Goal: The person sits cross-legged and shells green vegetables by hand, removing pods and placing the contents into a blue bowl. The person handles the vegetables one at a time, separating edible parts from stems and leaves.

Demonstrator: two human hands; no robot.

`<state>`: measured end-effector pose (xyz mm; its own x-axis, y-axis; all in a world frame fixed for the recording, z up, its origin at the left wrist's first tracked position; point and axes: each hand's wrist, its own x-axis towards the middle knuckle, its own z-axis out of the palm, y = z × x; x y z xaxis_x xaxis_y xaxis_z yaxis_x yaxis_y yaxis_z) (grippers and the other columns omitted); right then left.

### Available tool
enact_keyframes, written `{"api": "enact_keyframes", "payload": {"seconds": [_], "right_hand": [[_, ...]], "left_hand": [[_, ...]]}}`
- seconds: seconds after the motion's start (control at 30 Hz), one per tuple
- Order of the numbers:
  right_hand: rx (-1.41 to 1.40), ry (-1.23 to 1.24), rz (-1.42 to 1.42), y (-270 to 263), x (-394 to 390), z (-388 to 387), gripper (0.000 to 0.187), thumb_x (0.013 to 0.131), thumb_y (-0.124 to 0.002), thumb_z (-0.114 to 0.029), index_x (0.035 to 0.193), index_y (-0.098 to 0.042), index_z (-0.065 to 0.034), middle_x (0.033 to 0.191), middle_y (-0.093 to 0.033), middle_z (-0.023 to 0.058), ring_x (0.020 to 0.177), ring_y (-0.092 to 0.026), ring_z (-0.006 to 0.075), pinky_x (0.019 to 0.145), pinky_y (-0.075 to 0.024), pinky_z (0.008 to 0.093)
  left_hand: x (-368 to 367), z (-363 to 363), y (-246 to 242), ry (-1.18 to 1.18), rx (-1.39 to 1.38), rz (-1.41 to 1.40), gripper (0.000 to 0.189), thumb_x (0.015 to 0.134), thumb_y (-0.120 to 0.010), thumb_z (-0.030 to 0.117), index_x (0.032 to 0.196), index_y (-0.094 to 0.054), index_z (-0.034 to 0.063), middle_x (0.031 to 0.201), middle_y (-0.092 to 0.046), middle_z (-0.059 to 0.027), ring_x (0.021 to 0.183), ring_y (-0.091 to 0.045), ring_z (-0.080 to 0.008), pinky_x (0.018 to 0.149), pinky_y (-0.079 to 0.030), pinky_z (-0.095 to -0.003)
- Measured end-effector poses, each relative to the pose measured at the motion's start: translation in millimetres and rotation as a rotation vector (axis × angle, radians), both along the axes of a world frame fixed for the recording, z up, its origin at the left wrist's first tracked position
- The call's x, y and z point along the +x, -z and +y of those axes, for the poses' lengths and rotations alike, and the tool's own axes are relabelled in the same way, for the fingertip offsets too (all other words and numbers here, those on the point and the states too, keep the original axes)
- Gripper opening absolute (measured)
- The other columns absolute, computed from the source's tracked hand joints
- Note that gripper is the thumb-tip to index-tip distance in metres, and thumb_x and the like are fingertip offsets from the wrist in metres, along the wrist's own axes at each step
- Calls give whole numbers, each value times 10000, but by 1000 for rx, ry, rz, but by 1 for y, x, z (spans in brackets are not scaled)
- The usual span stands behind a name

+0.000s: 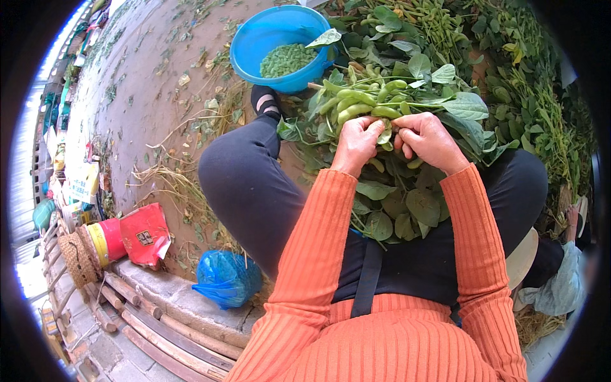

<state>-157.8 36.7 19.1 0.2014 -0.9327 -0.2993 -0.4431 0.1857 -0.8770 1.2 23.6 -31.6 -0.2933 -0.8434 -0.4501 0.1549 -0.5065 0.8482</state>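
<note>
A leafy soybean plant lies across my lap, its green pods (355,98) clustered just beyond my fingers. Between thumb and fingers, my left hand (358,142) pinches a green soybean pod (385,134) that looks split. My right hand (427,140) is right beside it, thumb and fingers closed together near the pod's other side; whether they grip it is hidden. Broad leaves (422,205) hang below both hands over my thighs. Past my foot stands a blue plastic basin (248,43), partly filled with shelled green soybeans (288,60).
Heaped soybean plants (525,95) spread along the right. Leaf litter and dry stalks (172,176) lie on the ground at left. A tied blue plastic bag (226,277), a red packet (145,234) and wooden poles (167,339) are at lower left. Another person's sleeve (556,286) shows at far right.
</note>
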Motion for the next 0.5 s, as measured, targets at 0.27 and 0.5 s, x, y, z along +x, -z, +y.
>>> {"api": "enact_keyframes", "payload": {"seconds": [0.27,0.5], "right_hand": [[81,-32,-26,-3,-1,-1,198,800,-454,-40,813,-631,48,619,-610,45,476,-520,81,455,-426,242],[-3,228,105,8,12,-2,235,784,-608,-176,693,-631,40,544,-568,47,484,-514,88,461,-409,259]], "left_hand": [[-9,-4,13,-32,-307,-341,244,839,-624,179,843,-651,-64,727,-667,-133,594,-609,-184,576,-476,-327],[-16,2,8,-56,-494,-537,197,872,-515,117,895,-626,-44,718,-609,-209,646,-584,-237,598,-465,-357]]}}
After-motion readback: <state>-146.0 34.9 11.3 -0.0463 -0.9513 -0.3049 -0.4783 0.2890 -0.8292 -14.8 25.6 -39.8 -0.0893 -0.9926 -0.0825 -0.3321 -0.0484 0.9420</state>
